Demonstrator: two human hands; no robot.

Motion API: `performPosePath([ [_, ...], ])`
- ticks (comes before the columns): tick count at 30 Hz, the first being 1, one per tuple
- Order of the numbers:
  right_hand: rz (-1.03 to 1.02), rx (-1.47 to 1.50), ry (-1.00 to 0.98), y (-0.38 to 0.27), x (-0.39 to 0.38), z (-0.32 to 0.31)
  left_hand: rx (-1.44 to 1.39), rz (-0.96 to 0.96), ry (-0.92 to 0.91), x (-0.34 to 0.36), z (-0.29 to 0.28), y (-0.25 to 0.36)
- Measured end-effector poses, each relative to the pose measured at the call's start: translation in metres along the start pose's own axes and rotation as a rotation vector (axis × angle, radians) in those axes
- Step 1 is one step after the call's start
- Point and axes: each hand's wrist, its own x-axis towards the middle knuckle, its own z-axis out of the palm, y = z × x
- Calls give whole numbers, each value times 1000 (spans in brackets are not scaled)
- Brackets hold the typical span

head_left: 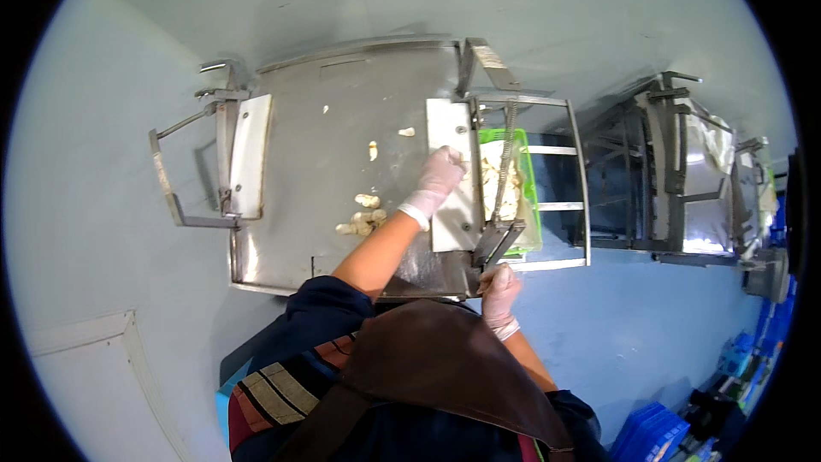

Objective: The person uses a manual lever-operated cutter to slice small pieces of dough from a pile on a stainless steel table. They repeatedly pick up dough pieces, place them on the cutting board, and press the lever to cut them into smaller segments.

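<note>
Left hand [440, 173], white glove, reaches forward and lies curled on the white cutting plate [451, 197]. Fingertips are at the plate's far right edge, against pale food pieces there. Can't tell if it grips a piece.

Right hand [499, 289], also gloved, is closed around the near end of the metal lever handle [498, 241], just in front of the body. The lever runs up and away from this hand along the cutter frame [547, 154].

Green basket [523, 173] sits just right of the left hand, inside the frame and under the lever, filled with pale cut pieces [496, 180].

Left of the left hand's wrist, a small heap of pale chunks [363, 218] lies on the steel worktop [325, 120]. A few loose bits are farther up the worktop.

Well left of both hands, a second white plate with a metal bracket [244, 158] sits at the worktop's edge.

Far right of the right hand stand more steel stations [684, 171]. Blue crates [654, 432] are stacked low right on the floor.

Brown apron [428, 359] hangs below the hands.
</note>
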Motion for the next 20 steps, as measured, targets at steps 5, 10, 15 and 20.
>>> performPosePath([
  [5,17,40,23,-3,-1,-1,2,39,41,-14,23,16],
  [10,-17,11,66,1,-2,2,10,25,83,-28,28,16],
  [15,197,81,85,-64,7,8,15,-3,118,-24,28,9],
  [20,71,102,137,-16,0,9,-27,8,140,-26,34,12],
])
